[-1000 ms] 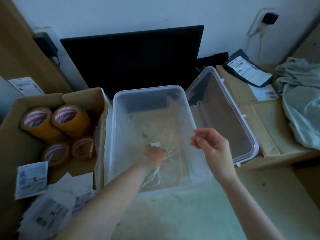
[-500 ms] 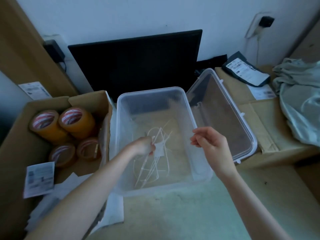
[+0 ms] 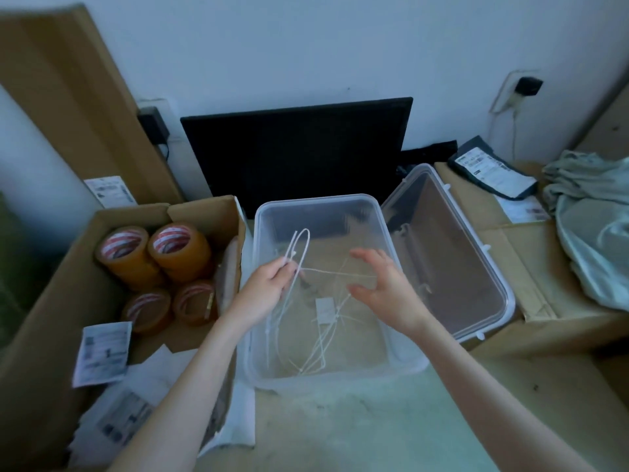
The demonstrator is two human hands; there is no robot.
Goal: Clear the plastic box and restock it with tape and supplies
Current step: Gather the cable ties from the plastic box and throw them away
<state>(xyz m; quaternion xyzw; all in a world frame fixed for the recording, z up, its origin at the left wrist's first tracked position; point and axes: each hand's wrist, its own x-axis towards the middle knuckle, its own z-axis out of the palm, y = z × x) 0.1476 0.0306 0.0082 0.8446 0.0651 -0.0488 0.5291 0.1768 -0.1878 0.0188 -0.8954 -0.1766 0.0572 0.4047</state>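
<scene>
white zip ties point(image 3: 308, 321) tangled inside clear plastic box point(image 3: 401, 364); left hand point(image 3: 267, 289) grip pinched on bundle top, right hand point(image 3: 383, 287) grip open beside. likely light, springy, slippery, snag-prone; best gathered mid-bundle.

The left hand point(image 3: 269, 287), low in the clear plastic box point(image 3: 405, 362) a second ago, has risen to mid-frame, lifting the tangle of thin white cable ties point(image 3: 299, 253) so a loop stands above the rim. The right hand point(image 3: 384, 287) has left the box's right edge and now spreads open-fingered over the box's middle.
</scene>
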